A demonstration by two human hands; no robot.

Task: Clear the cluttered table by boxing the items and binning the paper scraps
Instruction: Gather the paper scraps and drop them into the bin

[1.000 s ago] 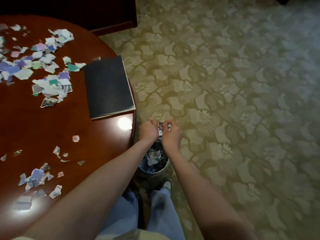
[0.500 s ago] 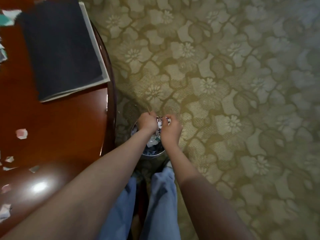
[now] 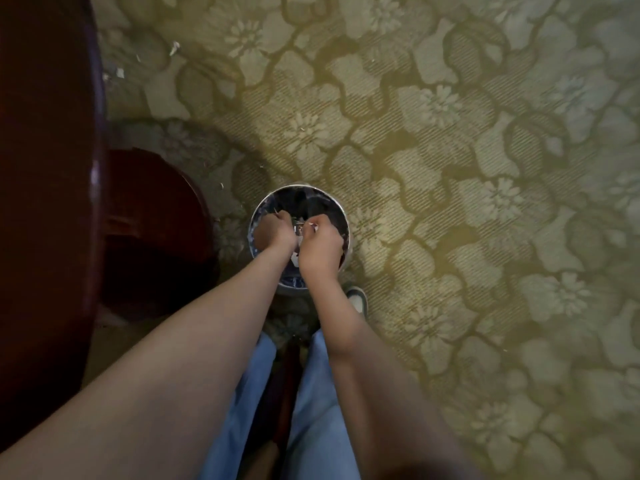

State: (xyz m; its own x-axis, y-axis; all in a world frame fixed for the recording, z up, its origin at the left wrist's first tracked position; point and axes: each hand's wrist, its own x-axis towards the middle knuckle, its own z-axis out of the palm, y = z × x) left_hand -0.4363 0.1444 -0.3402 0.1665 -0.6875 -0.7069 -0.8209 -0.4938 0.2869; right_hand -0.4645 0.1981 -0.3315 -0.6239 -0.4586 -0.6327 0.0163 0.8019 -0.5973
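I'm pinching paper scraps (image 3: 298, 231) in my curled left hand (image 3: 273, 233) and right hand (image 3: 318, 251) over the bin (image 3: 300, 186) at frame centre; light bits are likely drifting past the rim onto the carpet (image 3: 450, 168).

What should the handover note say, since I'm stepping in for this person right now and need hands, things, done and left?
Left hand: fingers curled round paper scraps, over the bin.
Right hand: pinches the same bunch, also over the bin.
Done: some scraps already lie in the bin.
Left: drop this bunch in; pick up the stray bits on the carpet beside the table. The table top is hardly in view, so check it for scraps and items to box.
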